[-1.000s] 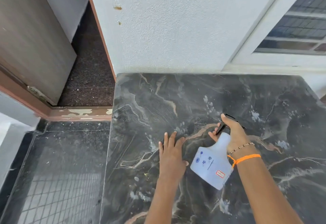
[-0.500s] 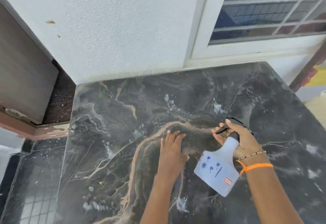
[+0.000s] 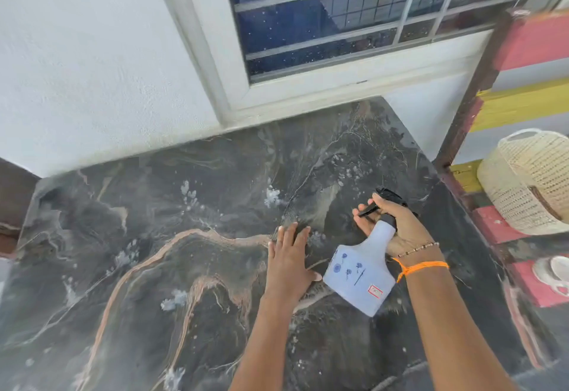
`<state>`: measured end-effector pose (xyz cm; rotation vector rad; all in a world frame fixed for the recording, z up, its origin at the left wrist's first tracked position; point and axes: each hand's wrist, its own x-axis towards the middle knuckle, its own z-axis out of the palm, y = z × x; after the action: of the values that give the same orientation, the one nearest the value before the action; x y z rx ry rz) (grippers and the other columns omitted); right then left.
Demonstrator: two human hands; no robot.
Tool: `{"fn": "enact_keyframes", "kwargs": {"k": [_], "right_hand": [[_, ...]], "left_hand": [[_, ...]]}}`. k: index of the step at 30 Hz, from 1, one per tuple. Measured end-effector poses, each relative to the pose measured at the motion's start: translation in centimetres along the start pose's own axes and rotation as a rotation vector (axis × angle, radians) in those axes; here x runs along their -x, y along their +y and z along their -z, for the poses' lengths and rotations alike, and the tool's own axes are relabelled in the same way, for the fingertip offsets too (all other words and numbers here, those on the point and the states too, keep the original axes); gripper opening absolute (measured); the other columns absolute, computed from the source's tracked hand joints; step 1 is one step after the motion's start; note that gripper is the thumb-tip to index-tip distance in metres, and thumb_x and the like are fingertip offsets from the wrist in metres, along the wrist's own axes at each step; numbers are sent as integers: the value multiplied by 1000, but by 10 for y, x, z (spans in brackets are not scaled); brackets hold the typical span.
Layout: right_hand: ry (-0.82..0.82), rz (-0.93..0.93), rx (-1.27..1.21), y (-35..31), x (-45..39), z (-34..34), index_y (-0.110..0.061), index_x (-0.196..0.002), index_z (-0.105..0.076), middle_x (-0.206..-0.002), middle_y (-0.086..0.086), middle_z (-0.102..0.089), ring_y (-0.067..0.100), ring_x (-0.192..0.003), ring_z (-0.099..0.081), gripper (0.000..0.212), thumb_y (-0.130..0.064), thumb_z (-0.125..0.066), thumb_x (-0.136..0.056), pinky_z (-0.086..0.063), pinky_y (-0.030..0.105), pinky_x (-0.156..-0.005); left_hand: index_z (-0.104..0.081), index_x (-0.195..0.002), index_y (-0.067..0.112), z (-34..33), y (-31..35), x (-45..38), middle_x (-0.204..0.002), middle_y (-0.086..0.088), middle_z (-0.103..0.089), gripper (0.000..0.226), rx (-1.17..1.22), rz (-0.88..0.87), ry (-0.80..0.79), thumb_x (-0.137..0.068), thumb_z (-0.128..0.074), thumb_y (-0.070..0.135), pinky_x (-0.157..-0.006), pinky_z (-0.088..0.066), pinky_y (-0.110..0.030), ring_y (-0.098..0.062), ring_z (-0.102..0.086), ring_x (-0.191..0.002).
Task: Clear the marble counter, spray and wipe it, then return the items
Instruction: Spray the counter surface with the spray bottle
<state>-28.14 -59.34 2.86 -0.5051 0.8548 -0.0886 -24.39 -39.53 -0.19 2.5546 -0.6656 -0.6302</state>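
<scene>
1. Near the middle of the dark marble counter [image 3: 172, 267], the left hand [image 3: 288, 264] lies palm down, its fingers [image 3: 294, 235] straight and close together, flat on the stone and holding nothing.
2. Just right of it, the right hand [image 3: 397, 230] grips the neck of a white spray bottle [image 3: 360, 276]; its fingers are curled round the black trigger head [image 3: 383, 202], which they partly hide, so the nozzle tip is hard to make out.
3. That bottle is tilted, base toward the camera, with small blue prints and a red-edged label too small to read. Whether its base touches the counter cannot be told.
4. An orange thread [image 3: 421, 266] and a thin beaded bracelet [image 3: 418, 249] circle the right wrist.
5. Pale splashes and droplets [image 3: 272, 196] dot the stone beyond the hands.
6. A white wall [image 3: 92, 67] and a grilled window [image 3: 354, 11] stand behind the counter.
7. At the right edge, a woven cream basket [image 3: 529, 181] is cut off by the frame, beside red and yellow painted bands [image 3: 523, 104]; a whitish object [image 3: 554, 273] below it is too blurred to identify.
</scene>
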Motion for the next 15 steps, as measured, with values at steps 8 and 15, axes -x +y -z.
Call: {"fn": "enact_keyframes", "kwargs": {"k": [8,15], "right_hand": [[61,-12,-27,-56,-15,23,-8,-71,-51,-72,7,-53,17,-70,-57,25,-18,-49,-94,-57,26,-49],[36,-87,9,-53,-13,22,-9,-66,-55,-48,1,-55,12,-51,-52,26,-23,-59,-88,-49,18,-41]], "left_hand": [[-21,-145,26,-9,8,-5,-156,5,-9,99,27,90,7,-67,-81,23,-119,-7,-41,-18,-1,-146],[-24,-145,27,-11,6,-7,-156,5,-11,99,50,94,24,-65,-82,22,-119,-9,-44,-18,-3,-146]]}}
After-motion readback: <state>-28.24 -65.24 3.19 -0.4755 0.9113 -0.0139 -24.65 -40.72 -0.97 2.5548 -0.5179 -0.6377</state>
